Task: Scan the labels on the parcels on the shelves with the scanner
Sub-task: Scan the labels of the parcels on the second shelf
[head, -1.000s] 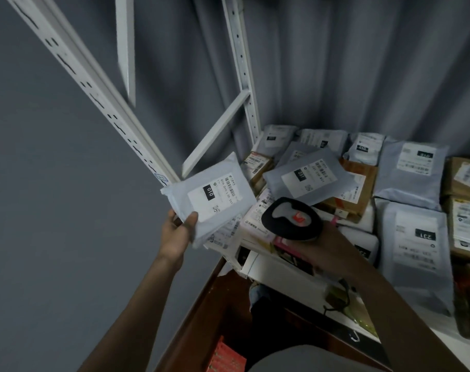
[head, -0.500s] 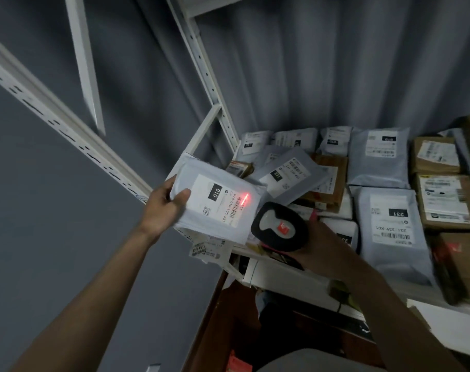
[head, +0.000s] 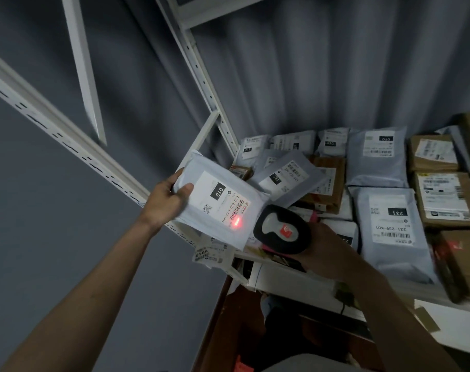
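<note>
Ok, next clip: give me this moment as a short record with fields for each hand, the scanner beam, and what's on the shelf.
left hand: left hand holds the white parcel by its left edge, thumb on the front, label facing the camera
right hand: right hand grips the black scanner, aimed at the held parcel
beam: red spot sits on the barcode at the label's lower edge
label: black tag reads 010
shelf: shelf carries grey poly bags, such as the 231 parcel, and brown cartons
task state: scan under way
</note>
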